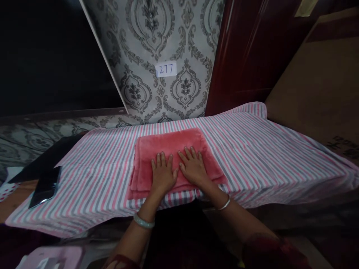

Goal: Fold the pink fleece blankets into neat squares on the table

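Note:
A folded coral-pink plush cloth (168, 144), perhaps a blanket or towel, lies in layers on a table spread with a striped cloth (244, 149). My left hand (163, 173) rests flat on its front middle, fingers spread and pointing away from me. Just to the right, my right hand (193, 167) also presses flat on the plush cloth, fingers apart. The two thumbs are close together without touching. Neither hand grips anything. Parts of the cloth under the palms are hidden.
A dark phone or tablet (46, 186) lies at the table's left end. Behind stands a large black screen (56, 56). A paper marked 277 (166, 69) is on the patterned wall. A big cardboard box (322, 82) stands right, and a pink object (64, 256) lower left.

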Available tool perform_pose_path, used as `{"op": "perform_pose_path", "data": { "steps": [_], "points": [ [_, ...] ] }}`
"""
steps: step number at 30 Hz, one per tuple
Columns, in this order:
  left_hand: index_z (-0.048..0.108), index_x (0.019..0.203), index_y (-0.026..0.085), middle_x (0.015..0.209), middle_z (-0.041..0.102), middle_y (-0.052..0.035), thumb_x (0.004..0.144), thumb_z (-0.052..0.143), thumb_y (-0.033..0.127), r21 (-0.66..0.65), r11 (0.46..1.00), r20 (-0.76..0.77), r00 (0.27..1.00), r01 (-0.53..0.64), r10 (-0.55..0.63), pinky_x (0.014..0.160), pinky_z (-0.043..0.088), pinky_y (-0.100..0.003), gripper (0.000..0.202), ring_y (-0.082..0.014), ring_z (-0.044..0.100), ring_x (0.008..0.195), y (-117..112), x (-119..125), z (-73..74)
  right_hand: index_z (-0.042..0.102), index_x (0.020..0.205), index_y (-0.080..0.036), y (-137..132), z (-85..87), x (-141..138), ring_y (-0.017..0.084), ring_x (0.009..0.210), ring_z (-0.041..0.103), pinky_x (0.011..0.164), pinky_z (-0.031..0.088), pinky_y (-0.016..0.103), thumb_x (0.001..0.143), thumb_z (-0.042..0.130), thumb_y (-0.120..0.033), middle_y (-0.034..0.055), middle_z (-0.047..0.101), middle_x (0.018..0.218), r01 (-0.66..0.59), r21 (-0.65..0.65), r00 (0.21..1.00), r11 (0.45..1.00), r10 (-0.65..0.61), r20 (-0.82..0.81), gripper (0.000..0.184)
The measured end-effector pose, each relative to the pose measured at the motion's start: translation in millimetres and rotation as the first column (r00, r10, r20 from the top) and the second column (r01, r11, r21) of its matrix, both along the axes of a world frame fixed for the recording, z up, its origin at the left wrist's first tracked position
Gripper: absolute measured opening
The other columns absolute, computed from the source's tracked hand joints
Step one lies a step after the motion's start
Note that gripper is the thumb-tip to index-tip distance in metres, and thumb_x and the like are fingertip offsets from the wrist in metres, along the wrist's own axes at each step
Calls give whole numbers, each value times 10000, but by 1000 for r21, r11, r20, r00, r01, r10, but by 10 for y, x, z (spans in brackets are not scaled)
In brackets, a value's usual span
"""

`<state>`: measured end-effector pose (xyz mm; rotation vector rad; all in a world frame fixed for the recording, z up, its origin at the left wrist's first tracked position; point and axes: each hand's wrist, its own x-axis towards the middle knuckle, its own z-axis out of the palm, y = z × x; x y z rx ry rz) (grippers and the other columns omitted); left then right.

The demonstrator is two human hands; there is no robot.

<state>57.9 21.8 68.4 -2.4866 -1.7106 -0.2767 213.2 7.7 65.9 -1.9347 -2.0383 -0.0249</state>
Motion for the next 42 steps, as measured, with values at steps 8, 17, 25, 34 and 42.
{"op": "perform_pose_path", "data": {
  "steps": [8,17,25,34,42],
  "points": [
    [396,1506,192,1578,304,-218,959,388,500,68,998,-2,1000,-7,7,1159,184,-600,627,-373,231,1477,-4,-3,-34,386,1515,-273,7,7,-43,325,1483,182,1164,110,575,984,399,-374,81,290,1605,17,-12,1000,1000,-17,-6,541],
    [402,1500,237,1582,333,-155,962,364,526,-49,999,-23,1000,1,-2,1155,214,-598,612,-333,274,1467,-37,-137,274,365,1522,-281,-67,216,169,316,1477,223,1156,146,590,1001,387,-425,85,277,1608,-26,-124,998,992,32,52,541],
    [344,1526,202,1602,249,-202,972,335,527,43,989,-12,989,-144,144,1145,143,-657,642,-336,200,1494,-160,-473,166,381,1515,-275,-274,-64,422,301,1483,203,1162,175,547,1011,343,-452,62,287,1607,58,29,996,998,-59,67,536],
    [437,1463,185,1590,293,-196,964,405,456,-110,992,30,997,-65,68,1149,239,-583,569,-319,251,1480,-58,-622,319,466,1466,-255,-101,71,619,299,1443,325,1125,301,508,958,461,-392,91,379,1560,-60,-128,998,990,55,-44,527],
    [371,1495,134,1590,301,-181,972,359,335,-68,985,141,976,-159,168,1164,280,-501,560,-286,262,1478,705,-541,841,450,1470,-194,597,768,466,290,1414,364,1121,313,502,992,374,-377,126,439,1519,43,18,993,999,-40,-112,518]
  ]
}}
